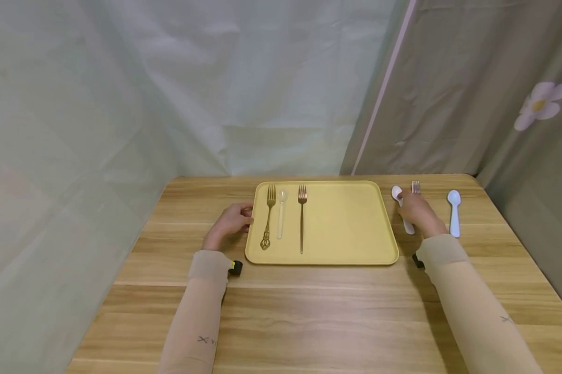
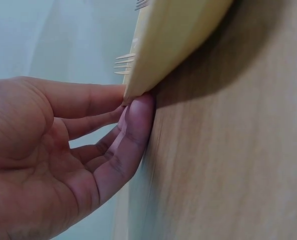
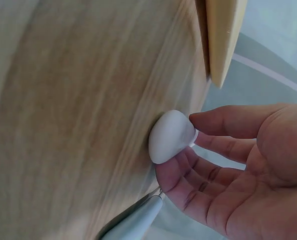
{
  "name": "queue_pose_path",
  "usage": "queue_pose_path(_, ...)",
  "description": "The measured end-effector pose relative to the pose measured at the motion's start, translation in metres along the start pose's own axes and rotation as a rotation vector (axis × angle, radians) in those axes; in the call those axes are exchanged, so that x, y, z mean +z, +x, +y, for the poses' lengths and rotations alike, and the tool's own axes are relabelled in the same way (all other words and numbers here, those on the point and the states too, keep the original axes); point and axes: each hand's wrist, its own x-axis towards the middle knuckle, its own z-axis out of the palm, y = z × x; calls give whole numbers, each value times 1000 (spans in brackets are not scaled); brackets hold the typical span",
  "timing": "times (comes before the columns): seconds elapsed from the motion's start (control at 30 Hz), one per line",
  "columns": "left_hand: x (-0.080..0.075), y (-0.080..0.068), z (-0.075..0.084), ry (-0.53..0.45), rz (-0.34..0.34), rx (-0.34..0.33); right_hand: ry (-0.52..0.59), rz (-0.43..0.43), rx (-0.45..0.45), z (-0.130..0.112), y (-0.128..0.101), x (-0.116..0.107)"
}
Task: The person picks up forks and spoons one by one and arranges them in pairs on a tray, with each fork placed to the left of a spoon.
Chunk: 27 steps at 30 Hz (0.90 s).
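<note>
Right hand (image 1: 418, 213) fingers closing on white spoon (image 3: 171, 136), right of frame beside yellow tray (image 1: 346, 228); grip incomplete. Left hand (image 1: 229, 222) relaxed, fingertips against tray edge. Risk: spoon slips, knocks adjacent fork (image 1: 416, 187).

Looks like a makeshift recording corner more than a real dining room or kitchen. There's a plain wooden table (image 1: 309, 311) with pale cloth sheets (image 1: 121, 93) hung close behind it and on the left, and a grey-green curtain (image 1: 472, 93) with a flower print (image 1: 540, 105) closing off the right side. So it's basically boxed in by fabric, no walls or furniture showing. On the table sits a yellow tray (image 1: 351, 223) with forks and a spoon lined up on it, plus a few more pieces of cutlery just to its right. A staged table-setting booth, I'd say.
</note>
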Motion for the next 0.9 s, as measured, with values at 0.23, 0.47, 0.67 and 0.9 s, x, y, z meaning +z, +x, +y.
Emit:
queue_pose_path(0.23, 0, -2, 1, 8, 7, -7, 9, 6, 19, -2, 0, 2)
queue_pose_path(0.47, 2, 0, 2, 43, 16, -1, 3, 15, 23, -2, 0, 3)
queue_pose_path(0.67, 2, -1, 3, 57, 25, -2, -10, 23, 17, -2, -1, 2)
queue_pose_path(0.9, 2, 0, 3, 66, 26, -2, -12, 23, 19, -5, -2, 2)
